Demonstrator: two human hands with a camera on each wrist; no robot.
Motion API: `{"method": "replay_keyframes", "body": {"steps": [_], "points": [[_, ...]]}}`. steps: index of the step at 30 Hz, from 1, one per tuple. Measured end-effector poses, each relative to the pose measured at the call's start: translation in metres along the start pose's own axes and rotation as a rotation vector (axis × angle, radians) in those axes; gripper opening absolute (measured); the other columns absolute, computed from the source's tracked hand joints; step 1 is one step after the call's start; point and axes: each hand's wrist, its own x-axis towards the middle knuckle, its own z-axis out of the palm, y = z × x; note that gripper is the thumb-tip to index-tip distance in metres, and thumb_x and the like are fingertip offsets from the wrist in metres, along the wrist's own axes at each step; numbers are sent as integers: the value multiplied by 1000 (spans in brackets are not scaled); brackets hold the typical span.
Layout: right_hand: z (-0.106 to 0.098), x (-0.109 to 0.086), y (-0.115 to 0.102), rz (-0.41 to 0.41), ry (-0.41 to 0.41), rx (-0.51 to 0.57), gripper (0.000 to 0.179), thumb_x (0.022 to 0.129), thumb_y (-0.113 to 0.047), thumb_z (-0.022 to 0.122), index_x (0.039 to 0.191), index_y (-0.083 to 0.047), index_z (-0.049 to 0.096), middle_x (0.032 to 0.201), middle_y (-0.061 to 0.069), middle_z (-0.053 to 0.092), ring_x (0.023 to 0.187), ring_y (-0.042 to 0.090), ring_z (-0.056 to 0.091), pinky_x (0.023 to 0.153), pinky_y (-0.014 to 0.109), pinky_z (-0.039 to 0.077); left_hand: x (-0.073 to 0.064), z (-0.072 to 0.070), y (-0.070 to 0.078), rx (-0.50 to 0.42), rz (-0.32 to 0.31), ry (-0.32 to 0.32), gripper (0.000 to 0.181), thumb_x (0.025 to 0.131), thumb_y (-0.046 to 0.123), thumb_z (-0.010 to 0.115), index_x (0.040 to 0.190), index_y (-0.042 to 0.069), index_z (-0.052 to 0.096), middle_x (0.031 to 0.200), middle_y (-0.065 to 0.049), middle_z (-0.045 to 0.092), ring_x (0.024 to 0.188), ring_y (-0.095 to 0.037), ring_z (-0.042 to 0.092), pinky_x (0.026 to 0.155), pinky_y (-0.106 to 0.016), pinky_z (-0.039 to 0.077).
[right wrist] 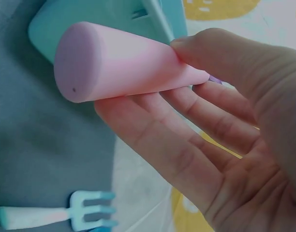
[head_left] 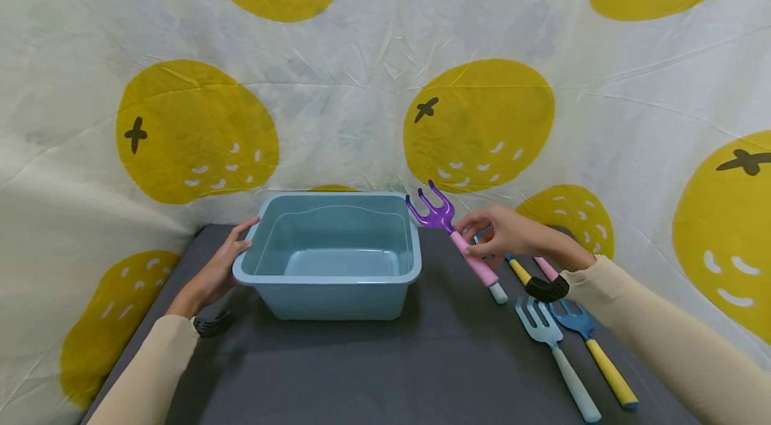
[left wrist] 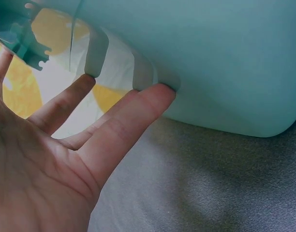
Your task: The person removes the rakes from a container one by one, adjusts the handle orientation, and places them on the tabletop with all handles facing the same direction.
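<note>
My right hand (head_left: 496, 234) pinches the pink handle of a small purple garden fork (head_left: 441, 216) between thumb and fingers. Its three tines point up and left, overlapping the right rim of a light blue plastic basin (head_left: 337, 301) in the head view. The handle's round pink end (right wrist: 78, 63) faces the right wrist camera. Over at the basin's left side is my left hand (head_left: 219, 264), its fingers nearly straight. In the left wrist view, fingertips (left wrist: 166, 92) touch the basin's outer wall (left wrist: 235, 63). The basin's visible floor is bare.
Right of the basin lie a pale garden fork (head_left: 569, 371) and a blue one with a yellow handle (head_left: 610, 371). Near my right wrist are another yellow handle (head_left: 519, 271), a pink handle (head_left: 546, 268) and a whitish handle end (head_left: 498, 293). A fruit-patterned cloth (head_left: 349, 117) hangs behind the grey tabletop (head_left: 373, 371).
</note>
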Motion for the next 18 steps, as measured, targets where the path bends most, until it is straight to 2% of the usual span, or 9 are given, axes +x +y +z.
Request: {"method": "replay_keyframes", "body": {"steps": [4, 7, 13, 18], "points": [[6, -18, 17, -13, 46, -63, 42, 93, -20, 77, 130, -4, 66, 105, 7, 72, 91, 26, 72, 75, 33, 59, -2, -2, 1, -2, -4, -2, 60, 111, 43, 37, 163, 41, 9, 167, -14, -2, 137, -54, 30, 88, -59, 53], [13, -32, 27, 18, 69, -49, 43, 93, -23, 77, 130, -5, 66, 106, 6, 71, 93, 25, 72, 77, 32, 58, -2, -2, 1, -2, -6, -4, 60, 111, 43, 37, 163, 42, 9, 168, -14, -4, 138, -54, 29, 89, -60, 52], [32, -59, 50, 80, 72, 133, 45, 94, -16, 76, 132, 2, 60, 109, 17, 68, 90, 31, 73, 64, 45, 60, -3, -2, 1, 2, -16, -1, 60, 111, 43, 37, 163, 41, 8, 168, -14, -5, 139, -54, 27, 89, -63, 51], [49, -83, 70, 106, 97, 235, 50, 95, -12, 74, 135, 10, 54, 111, 22, 68, 86, 30, 74, 62, 46, 60, -1, 1, 2, 4, -9, -12, 61, 111, 44, 37, 164, 41, 8, 168, -14, -4, 139, -53, 29, 90, -61, 51]]}}
